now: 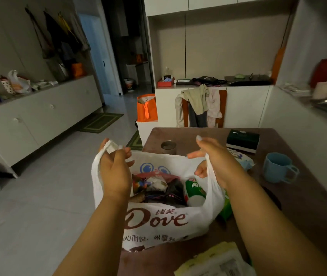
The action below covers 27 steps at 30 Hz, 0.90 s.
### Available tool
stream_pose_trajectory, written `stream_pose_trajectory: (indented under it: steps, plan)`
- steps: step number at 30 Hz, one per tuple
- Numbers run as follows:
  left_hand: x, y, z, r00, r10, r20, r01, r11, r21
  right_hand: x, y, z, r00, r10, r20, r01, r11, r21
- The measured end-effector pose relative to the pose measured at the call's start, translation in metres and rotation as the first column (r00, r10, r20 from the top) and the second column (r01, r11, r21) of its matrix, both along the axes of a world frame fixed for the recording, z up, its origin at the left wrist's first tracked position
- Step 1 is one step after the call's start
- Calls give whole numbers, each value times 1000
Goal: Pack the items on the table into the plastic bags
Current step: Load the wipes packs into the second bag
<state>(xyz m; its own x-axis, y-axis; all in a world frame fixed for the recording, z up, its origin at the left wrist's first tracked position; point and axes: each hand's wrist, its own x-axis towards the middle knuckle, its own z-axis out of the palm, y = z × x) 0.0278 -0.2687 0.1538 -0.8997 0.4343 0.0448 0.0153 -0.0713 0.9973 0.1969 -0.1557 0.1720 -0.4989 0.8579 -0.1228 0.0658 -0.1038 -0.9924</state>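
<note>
White plastic bag (158,220): "Dove", "德芙"; smaller line below seemingly slogan, illegible.

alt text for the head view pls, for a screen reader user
Two hands hold open a white Dove plastic bag of snack packets on a brown table: the left hand grips one handle, the right hand the other. A blue mug, a metal cup and a dark box stand behind it.
</note>
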Motion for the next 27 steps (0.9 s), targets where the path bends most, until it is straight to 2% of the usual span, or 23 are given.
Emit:
stream_pose_trajectory:
  steps: [4, 6, 9, 11, 15, 19, 22, 27]
  plan:
    - [8, 6, 1, 1000, 3, 0, -3, 999, -47, 0, 4, -10, 991, -9, 135, 7, 1000, 21]
    - [10, 10, 0, 997, -4, 73, 11, 996, -92, 4, 6, -13, 980, -14, 200, 10, 1000, 19]
    - [17, 19, 7, 954, -109, 278, 160, 973, -165, 15, 13, -14, 931, -78, 357, 26, 989, 148]
    - [25, 28, 17, 930, -201, 308, 267, 945, -188, 23, 18, -11, 908, -77, 411, 5, 985, 175]
    - [39, 55, 30, 928, -299, 220, 341, 922, -182, 46, 37, 0, 884, -62, 463, -11, 988, 153]
    - [50, 92, 51, 921, -348, 174, 382, 894, -236, 75, 89, 3, 901, -165, 401, 143, 986, 86]
    - [53, 125, 57, 911, -404, 84, 411, 866, -286, 88, 133, -4, 893, -221, 393, 224, 974, 39]
    - [49, 185, 51, 858, -508, 79, 483, 744, -462, 79, 187, -38, 860, -236, 452, 236, 970, 58]
